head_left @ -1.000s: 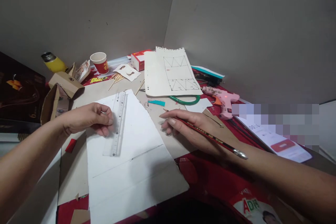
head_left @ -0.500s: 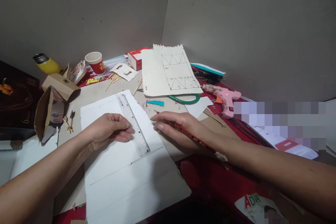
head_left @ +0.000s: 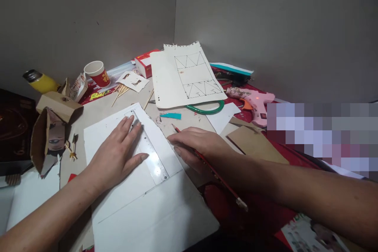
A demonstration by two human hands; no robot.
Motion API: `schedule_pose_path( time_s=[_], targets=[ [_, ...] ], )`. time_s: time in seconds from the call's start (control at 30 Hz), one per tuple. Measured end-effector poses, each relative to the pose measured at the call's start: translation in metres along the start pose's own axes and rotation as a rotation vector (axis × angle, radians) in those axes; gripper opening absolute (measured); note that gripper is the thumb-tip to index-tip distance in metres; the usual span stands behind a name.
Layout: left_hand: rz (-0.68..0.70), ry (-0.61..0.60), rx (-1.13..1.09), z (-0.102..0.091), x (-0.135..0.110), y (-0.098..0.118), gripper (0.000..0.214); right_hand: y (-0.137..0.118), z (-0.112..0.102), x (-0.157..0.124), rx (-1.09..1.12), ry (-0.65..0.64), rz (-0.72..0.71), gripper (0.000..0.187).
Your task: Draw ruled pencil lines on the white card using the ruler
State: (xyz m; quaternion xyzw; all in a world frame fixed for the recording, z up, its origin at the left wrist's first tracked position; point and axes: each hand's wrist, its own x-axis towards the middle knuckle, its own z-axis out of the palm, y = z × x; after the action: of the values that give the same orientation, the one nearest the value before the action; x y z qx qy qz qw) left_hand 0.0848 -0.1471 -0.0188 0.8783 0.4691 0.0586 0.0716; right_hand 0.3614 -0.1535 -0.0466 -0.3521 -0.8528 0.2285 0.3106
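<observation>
We see our left hand (head_left: 116, 151) laid palm-down with fingers spread, its grip released, pressing on the clear ruler (head_left: 156, 165); a second ago it pinches the ruler by the edge, and half a second ago it has only fingertips on it. The ruler now lies slanted along the right part of the white sheet (head_left: 136, 228), its near end meeting the pencilled line (head_left: 144, 194), whereas in the first frame it leans the other way, farther left. Our right hand's (head_left: 203, 145) grip is closed around the red-and-black pencil (head_left: 217, 177), point up and away from us, and it sits nearer the sheet's right edge than at first. Just beyond lies a teal scrap (head_left: 171, 116), then the green handle (head_left: 206, 109) showing under the diagram page (head_left: 168, 86). Farther out on the red-covered tabletop (head_left: 260, 212), the pink glue gun (head_left: 260, 104) lies at right; the paper cup (head_left: 102, 76) and yellow bottle (head_left: 44, 83) are at far left.
</observation>
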Motion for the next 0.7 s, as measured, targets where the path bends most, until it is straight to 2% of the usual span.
schedule_pose_path(
  time_s=[0.17, 0.33, 0.53, 0.7],
  targets=[
    [0.024, -0.072, 0.1, 0.013, 0.003, -0.005, 0.08, -0.005, -0.001, -0.005, -0.026, -0.052, -0.036, 0.021],
    [0.014, -0.08, 0.087, 0.009, 0.007, -0.004, 0.08, -0.004, 0.006, -0.01, 0.023, -0.059, -0.077, 0.022],
    [-0.006, -0.104, 0.042, 0.007, 0.005, -0.006, 0.08, -0.001, 0.021, -0.012, -0.091, -0.066, -0.146, 0.025],
    [-0.02, -0.114, 0.04, 0.004, -0.009, -0.008, 0.081, -0.013, 0.023, -0.01, -0.142, -0.179, -0.152, 0.025]
  ],
)
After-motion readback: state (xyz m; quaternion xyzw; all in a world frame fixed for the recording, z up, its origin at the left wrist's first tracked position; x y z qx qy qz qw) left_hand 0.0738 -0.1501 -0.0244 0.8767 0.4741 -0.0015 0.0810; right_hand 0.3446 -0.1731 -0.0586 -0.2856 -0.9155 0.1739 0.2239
